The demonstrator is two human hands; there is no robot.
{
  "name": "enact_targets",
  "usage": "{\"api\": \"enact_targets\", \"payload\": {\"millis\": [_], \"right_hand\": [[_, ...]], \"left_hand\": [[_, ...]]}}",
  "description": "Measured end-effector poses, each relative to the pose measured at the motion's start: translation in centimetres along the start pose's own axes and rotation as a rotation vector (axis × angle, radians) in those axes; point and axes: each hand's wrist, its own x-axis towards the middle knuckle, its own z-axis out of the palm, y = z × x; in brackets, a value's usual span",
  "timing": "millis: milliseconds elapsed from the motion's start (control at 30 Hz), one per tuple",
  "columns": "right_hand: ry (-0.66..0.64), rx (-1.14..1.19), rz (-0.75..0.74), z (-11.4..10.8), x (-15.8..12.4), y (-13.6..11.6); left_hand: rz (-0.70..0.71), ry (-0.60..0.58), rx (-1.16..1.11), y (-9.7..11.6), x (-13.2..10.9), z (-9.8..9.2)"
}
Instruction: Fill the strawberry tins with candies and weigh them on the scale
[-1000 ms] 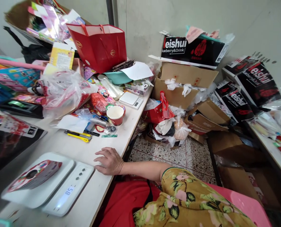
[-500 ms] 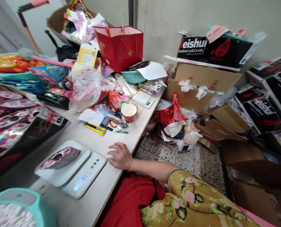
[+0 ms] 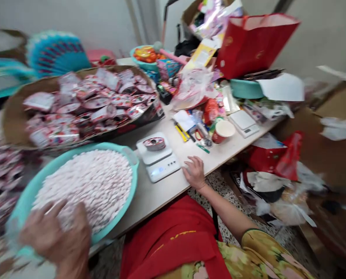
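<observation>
My left hand (image 3: 61,230) is over the near side of a turquoise basin (image 3: 134,170) filled with small white-pink pieces that look like candies (image 3: 87,182). Its fingers are apart and somewhat blurred; whether the fingertips touch the candies I cannot tell. On the table by the front edge rests my right hand (image 3: 194,170), fingers spread and holding nothing, close to the right end of a white digital scale (image 3: 163,168). A printed packet with a dark round spot on top (image 3: 154,143) sits on the scale's plate. The lit display is too blurred to read.
Behind the basin stands a wide cardboard box (image 3: 12,120) full of similar printed packets. Right of the scale are yellow cutters (image 3: 181,131), a paper cup (image 3: 224,131) and a second scale (image 3: 244,123). A red paper bag (image 3: 254,46) stands at the back. Bags litter the floor.
The view has swung left, bringing the whole basin and my left hand into sight. My right hand stays beside the scale, and the packet remains on its plate.
</observation>
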Motion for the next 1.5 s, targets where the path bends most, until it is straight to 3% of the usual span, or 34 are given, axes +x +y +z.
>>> {"api": "enact_targets", "payload": {"millis": [67, 167, 633, 1500], "right_hand": [[0.015, -0.008, -0.017, 0.2, 0.3, 0.2], [0.038, -0.024, -0.057, 0.5, 0.6, 0.5], [0.081, -0.027, -0.144, 1.1, 0.7, 1.0], [0.072, -0.035, -0.164, 1.2, 0.9, 1.2]], "left_hand": [[0.087, 0.094, 0.154, -1.8, -0.9, 0.7], [0.120, 0.092, 0.222, -2.9, -1.1, 1.3], [-0.028, 0.019, 0.162, -2.5, -0.9, 1.2], [0.040, 0.038, 0.145, -2.8, -0.9, 1.7]]}}
